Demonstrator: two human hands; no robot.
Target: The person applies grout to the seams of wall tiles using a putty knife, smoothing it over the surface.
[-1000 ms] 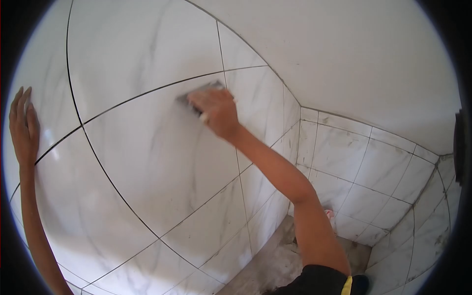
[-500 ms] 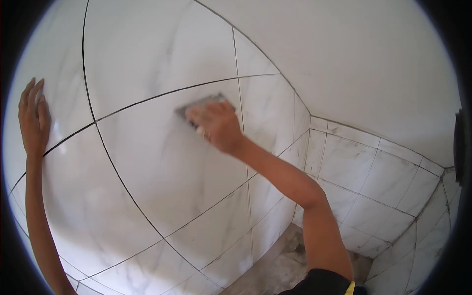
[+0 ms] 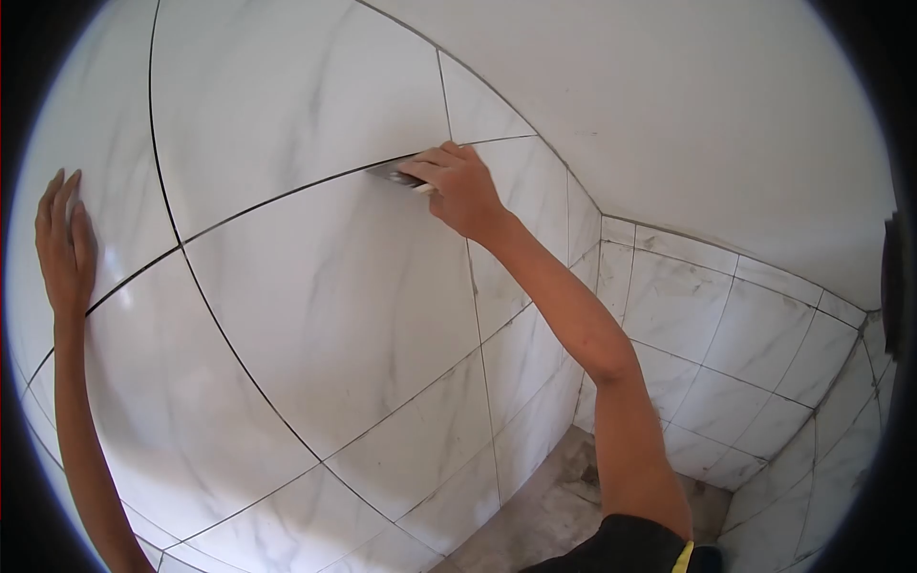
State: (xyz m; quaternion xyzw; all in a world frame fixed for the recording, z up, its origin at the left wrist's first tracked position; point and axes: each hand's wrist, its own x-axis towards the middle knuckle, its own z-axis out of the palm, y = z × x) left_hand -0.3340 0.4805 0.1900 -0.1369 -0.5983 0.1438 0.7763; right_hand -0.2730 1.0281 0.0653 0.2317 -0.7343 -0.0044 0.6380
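Observation:
My right hand (image 3: 463, 191) is closed round a flat grey scraper (image 3: 392, 174), whose blade lies against the marbled white wall tile (image 3: 325, 315), right at the dark joint line that runs up to the right. Part of the tool is hidden behind my fingers. At the far left, my left hand (image 3: 67, 244) rests with its fingers up and apart on the tiled wall, holding nothing, above the thick dark joint there.
A plain white wall surface (image 3: 688, 105) rises above the tiles. At the right, a second tiled wall (image 3: 716, 334) meets this one in a corner. Below lies a stained floor (image 3: 549, 506). A dark object (image 3: 894, 286) stands at the right edge.
My right hand has moved up and to the right with the scraper, from the middle of the tile to the joint line. My left hand stays on the wall; the view has shifted slightly.

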